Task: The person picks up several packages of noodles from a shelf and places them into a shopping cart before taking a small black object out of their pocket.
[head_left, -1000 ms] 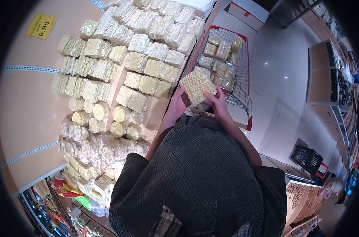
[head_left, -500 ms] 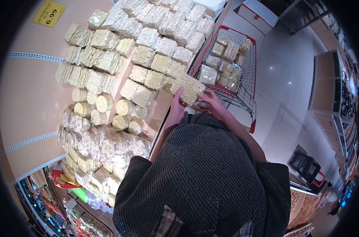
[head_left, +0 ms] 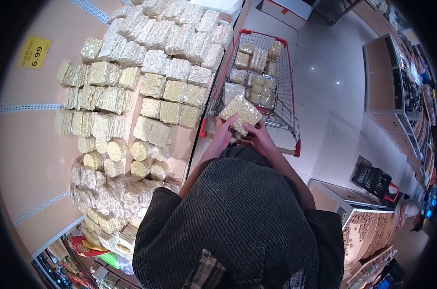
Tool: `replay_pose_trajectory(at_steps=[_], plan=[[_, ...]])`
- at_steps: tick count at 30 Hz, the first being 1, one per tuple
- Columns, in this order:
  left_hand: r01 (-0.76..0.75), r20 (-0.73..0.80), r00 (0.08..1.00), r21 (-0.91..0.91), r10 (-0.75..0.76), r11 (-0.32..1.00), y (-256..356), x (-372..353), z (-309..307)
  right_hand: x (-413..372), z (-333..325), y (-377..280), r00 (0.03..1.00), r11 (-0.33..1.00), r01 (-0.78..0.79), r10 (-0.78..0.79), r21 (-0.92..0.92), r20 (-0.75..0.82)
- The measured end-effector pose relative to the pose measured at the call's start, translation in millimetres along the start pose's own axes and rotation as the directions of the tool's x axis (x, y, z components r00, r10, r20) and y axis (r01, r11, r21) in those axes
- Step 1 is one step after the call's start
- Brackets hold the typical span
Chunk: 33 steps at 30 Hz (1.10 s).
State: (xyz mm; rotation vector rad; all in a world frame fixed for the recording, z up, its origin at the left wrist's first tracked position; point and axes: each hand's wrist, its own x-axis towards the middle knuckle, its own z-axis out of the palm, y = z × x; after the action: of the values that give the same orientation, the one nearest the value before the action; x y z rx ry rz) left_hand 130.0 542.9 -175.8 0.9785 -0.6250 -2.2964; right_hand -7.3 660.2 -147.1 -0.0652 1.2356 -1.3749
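A square pack of dried noodles (head_left: 240, 113) is held in front of my body, above the near end of the shopping cart (head_left: 287, 79). My left hand (head_left: 223, 131) grips its left side, with the thumb on top. On the lower right edge my right hand (head_left: 261, 135) is closed round the same pack. Left of my hands lies the display of stacked noodle packs (head_left: 170, 112), some square and some round. Inside the cart are several similar packs (head_left: 259, 59).
A black basket with a red handle (head_left: 372, 180) stands on the tiled floor (head_left: 324, 111) at the right. Wooden shelving (head_left: 382, 91) lines the far right. Bins of goods (head_left: 360, 226) are at the lower right. A yellow price sign (head_left: 34, 52) is at the upper left.
The held pack has moved away from the display and over the cart's near end, with both hands still on it. The view has shifted, so the display and cart appear further left.
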Motion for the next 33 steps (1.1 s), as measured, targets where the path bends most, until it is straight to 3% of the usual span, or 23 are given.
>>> replay_pose_trajectory(at_steps=[4,7,8,10,11,14,17,20,26,33], plan=[[0.041,0.044,0.998,0.077,-0.044,0.996,-4,10,19,-4,-15,-19,0.996,0.993,0.032,-0.023,0.113,-0.081],[-0.034,0.005,0.999,0.244,0.034,0.969,-7,27,8,4,-42,-26,0.994,0.971,0.016,0.010,0.240,-0.107],[-0.160,-0.012,0.983,0.440,0.184,0.883,-7,34,1,10,-51,-28,0.992,0.972,0.033,-0.004,0.234,-0.123],[-0.325,0.049,0.888,0.770,0.458,0.549,-2,43,-16,22,-64,-35,0.988,0.972,0.062,-0.026,0.227,-0.155],[-0.294,0.101,0.836,0.913,0.540,0.284,6,44,-26,28,-69,-41,0.984,0.971,0.083,-0.045,0.222,-0.170],[-0.209,0.307,0.729,0.951,0.612,-0.228,30,40,-48,51,-79,-61,0.981,0.966,0.106,-0.062,0.237,-0.185],[-0.024,0.157,0.841,0.967,0.518,-0.253,14,46,-85,87,-92,-68,0.974,0.966,0.091,-0.036,0.242,-0.223],[0.038,0.068,0.921,0.964,0.384,-0.262,14,54,-73,122,-111,-63,0.977,0.960,0.056,0.005,0.274,-0.215],[0.136,-0.005,0.930,0.934,0.368,-0.332,22,56,-58,155,-124,-38,0.956,0.936,-0.022,0.122,0.352,-0.266],[0.120,0.035,0.918,0.925,0.395,-0.361,19,66,-64,151,-126,-24,0.936,0.930,-0.021,0.148,0.366,-0.321]])
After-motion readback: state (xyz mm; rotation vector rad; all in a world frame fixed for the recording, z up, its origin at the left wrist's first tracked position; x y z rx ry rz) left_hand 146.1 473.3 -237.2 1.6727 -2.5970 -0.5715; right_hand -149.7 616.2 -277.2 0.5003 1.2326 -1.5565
